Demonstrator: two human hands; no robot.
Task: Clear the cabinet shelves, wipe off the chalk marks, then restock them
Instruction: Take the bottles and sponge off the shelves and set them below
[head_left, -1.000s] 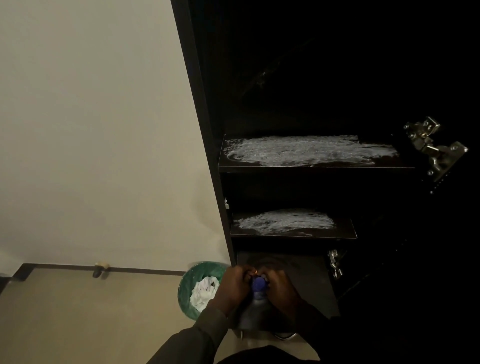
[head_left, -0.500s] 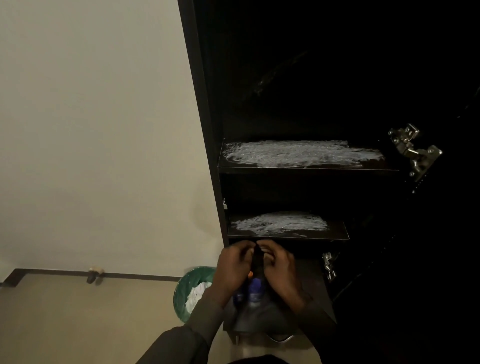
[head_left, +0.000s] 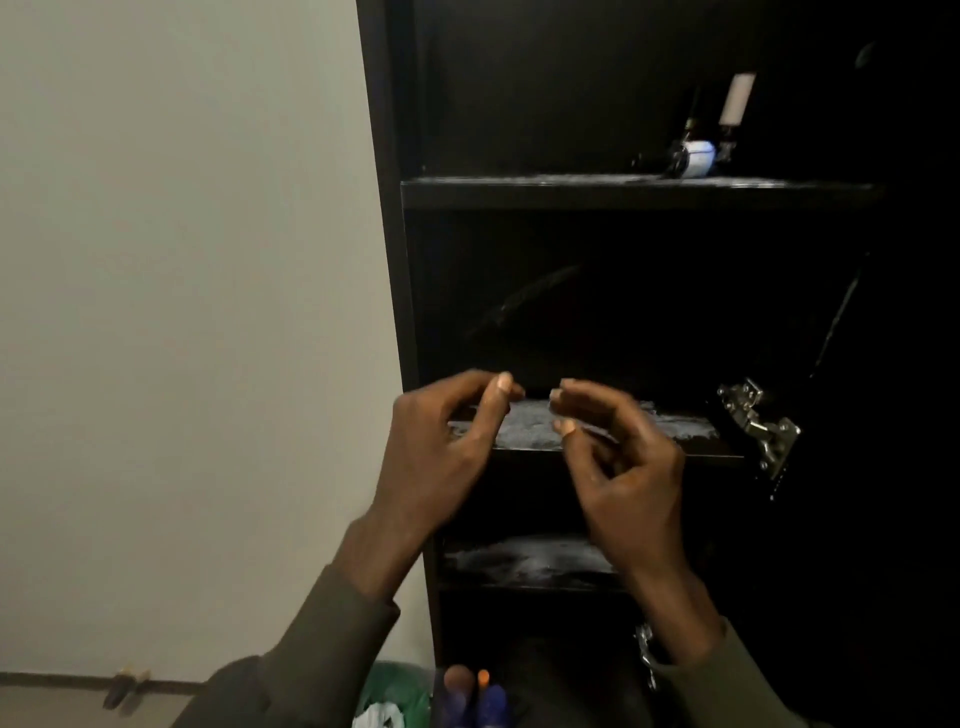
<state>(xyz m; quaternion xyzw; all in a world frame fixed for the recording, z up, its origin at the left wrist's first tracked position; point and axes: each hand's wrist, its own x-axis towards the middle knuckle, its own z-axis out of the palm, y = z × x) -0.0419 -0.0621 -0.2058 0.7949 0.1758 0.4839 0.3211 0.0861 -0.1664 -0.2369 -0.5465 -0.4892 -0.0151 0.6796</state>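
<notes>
A tall black cabinet stands open against a pale wall. Its middle shelf and the lower shelf are smeared with white chalk. The upper shelf carries a few small bottles at the right. My left hand and my right hand are raised in front of the middle shelf, fingers loosely curled, fingertips close together, holding nothing that I can see. Blue bottles with an orange cap stand below on the cabinet's bottom.
A green bin with white waste sits on the floor left of the cabinet. Metal door hinges stick out at the right. A doorstop sits on the skirting at the lower left.
Both hands have let go of the bottles at the bottom and risen to the middle shelf. The view has tilted up, bringing the upper shelf into sight.
</notes>
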